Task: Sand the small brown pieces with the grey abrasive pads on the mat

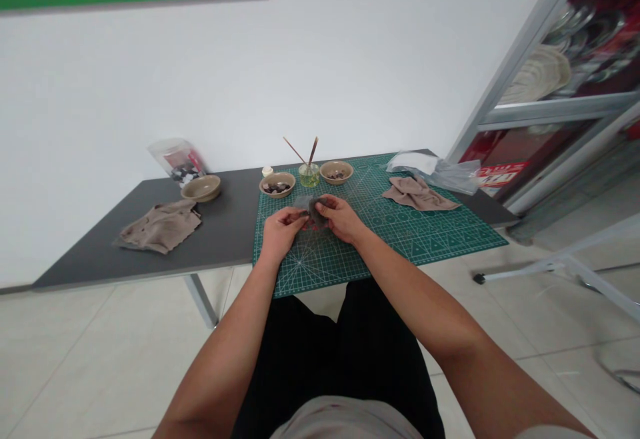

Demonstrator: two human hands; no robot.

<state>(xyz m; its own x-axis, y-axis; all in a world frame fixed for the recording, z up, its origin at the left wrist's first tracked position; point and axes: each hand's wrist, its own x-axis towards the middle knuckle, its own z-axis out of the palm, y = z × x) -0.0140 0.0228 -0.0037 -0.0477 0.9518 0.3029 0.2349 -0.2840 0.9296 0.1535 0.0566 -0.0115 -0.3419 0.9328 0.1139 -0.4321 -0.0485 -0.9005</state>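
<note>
Both my hands meet over the green cutting mat (390,232), near its left part. A small dark grey, partly see-through piece, like a thin mesh pouch (316,211), is between them. My right hand (344,218) is closed around its darker side. On the other side, my left hand (281,229) has thumb and fingers pinched at the edge of the same piece. Small reddish bits show just below the fingertips; I cannot make out what they are. Just beyond the hands stand a bowl of dark and pale stones (278,186) and a glass jar (309,176) holding yellowish-green liquid and two thin sticks.
Another bowl with small pieces (337,172) stands right of the jar, a small white container (267,171) to its left. A brown cloth (420,194) and clear plastic bag (435,169) lie right. At left are another cloth (163,227), a bowl (201,189) and a clear package (177,161).
</note>
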